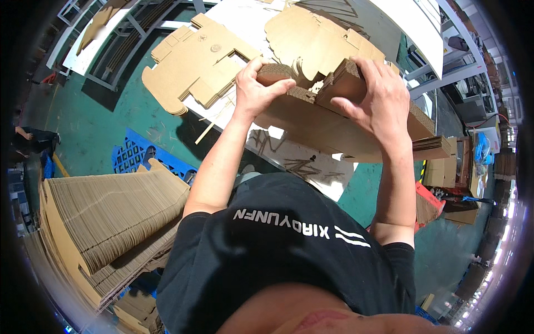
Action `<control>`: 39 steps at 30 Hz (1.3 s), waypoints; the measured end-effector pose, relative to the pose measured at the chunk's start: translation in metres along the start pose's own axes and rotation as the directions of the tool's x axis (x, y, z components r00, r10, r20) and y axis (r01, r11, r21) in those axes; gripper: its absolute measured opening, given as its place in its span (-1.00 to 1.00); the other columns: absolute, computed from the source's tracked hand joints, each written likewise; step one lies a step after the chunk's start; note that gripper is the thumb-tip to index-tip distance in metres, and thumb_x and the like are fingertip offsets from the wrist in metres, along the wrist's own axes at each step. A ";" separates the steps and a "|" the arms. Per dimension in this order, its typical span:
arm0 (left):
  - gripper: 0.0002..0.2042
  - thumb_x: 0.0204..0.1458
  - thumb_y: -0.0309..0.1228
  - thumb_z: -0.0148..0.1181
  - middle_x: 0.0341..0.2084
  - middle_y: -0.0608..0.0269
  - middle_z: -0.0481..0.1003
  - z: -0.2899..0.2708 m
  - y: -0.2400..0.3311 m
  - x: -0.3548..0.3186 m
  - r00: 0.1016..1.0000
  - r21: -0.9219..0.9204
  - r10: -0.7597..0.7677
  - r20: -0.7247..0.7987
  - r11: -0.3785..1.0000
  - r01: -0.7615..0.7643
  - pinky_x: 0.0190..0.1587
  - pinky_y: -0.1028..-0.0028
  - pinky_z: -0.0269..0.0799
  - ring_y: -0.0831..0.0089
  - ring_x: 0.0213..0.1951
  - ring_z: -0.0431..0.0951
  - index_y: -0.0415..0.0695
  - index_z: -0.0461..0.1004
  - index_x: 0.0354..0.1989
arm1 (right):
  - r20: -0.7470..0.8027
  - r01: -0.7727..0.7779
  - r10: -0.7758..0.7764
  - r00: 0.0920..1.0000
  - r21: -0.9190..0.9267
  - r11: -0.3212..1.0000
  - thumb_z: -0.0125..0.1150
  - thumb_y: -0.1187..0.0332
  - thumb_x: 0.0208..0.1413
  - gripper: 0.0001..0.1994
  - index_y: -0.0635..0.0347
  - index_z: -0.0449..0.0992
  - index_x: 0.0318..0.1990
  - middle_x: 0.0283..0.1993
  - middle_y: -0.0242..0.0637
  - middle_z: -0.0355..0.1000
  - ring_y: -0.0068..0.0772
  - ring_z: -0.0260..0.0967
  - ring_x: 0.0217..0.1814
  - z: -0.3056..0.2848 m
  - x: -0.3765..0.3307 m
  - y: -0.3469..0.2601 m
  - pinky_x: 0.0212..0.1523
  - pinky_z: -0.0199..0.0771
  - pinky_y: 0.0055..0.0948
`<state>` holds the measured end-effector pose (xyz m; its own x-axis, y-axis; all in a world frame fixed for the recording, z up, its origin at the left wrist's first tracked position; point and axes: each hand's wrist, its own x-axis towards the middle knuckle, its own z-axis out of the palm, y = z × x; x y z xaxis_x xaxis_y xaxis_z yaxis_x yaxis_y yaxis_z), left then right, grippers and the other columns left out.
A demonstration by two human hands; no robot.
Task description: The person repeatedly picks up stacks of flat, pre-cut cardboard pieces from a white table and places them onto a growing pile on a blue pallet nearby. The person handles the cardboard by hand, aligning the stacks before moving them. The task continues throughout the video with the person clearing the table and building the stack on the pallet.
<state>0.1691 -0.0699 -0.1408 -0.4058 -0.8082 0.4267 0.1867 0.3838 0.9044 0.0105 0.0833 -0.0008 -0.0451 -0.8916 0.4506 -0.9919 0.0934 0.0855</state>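
- While both arms reach up from the lower edge, the left hand (257, 89) is clenched around one end of a stack of die-cut cardboard blanks (311, 119), thumb pressed over the near face and fingers curled behind the top edge.
- At the other end of that same stack, the right hand (374, 94) grips from above, fingers spread and hooked over the upper corner, palm flat against the cardboard.
- Between the two grips the stack stands on edge, tilted, its lower edge meeting the white tabletop (303, 161), which shows just below the hands.
- Just beyond the left grip, a flat cardboard blank (197, 61) with cut flaps lies spread out, partly overhanging the tabletop's edge.
- Beyond the right grip lies another flat cut sheet (311, 33) with rounded tabs.
- Well below and to the left of the left grip, a tall fanned pile of folded blanks (111, 217) rests on a blue pallet (136, 153) over the green floor (89, 117).
- To the right of the right grip, further off, small brown boxes (439, 167) sit stacked together.
- Below both grips, the person's black shirt (278, 250) fills the near view.
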 end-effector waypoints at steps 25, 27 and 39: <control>-0.75 -0.14 -0.44 0.06 -0.29 0.27 0.39 0.056 0.038 -0.045 0.848 0.780 0.485 0.213 0.438 -0.446 -0.13 0.36 0.25 0.38 -0.22 0.35 -0.12 0.51 -0.23 | -0.113 0.180 -0.166 0.980 0.121 0.976 0.42 -0.09 -0.33 -0.46 0.17 0.37 -0.38 -0.42 -0.25 0.27 -0.12 0.27 -0.32 0.010 -0.016 0.003 -0.29 0.18 -0.25; -0.73 -0.14 -0.43 0.08 -0.29 0.30 0.42 0.059 0.030 -0.044 0.873 0.775 0.443 0.204 0.472 -0.421 -0.20 0.39 0.24 0.43 -0.26 0.37 -0.09 0.52 -0.20 | -0.125 0.205 -0.188 0.974 0.141 0.969 0.40 -0.09 -0.29 -0.47 0.18 0.37 -0.39 -0.42 -0.25 0.27 -0.12 0.27 -0.32 0.010 -0.015 0.003 -0.29 0.18 -0.25; -0.92 -0.15 -0.39 0.06 -0.53 0.30 0.31 0.063 0.026 -0.035 0.843 0.782 0.465 0.270 0.405 -0.474 -0.33 0.40 0.20 0.41 -0.45 0.34 -0.08 0.38 -0.60 | -0.121 0.179 -0.165 0.979 0.123 0.976 0.30 -0.07 -0.19 -0.50 0.21 0.35 -0.36 -0.42 -0.19 0.22 -0.07 0.23 -0.32 0.006 -0.014 0.000 -0.27 0.15 -0.24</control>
<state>0.1319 -0.0033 -0.1330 -0.4971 -0.3825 0.7789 -0.4317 0.8876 0.1604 0.0105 0.0937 -0.0123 0.1334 -0.8346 0.5344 -0.9909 -0.1233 0.0548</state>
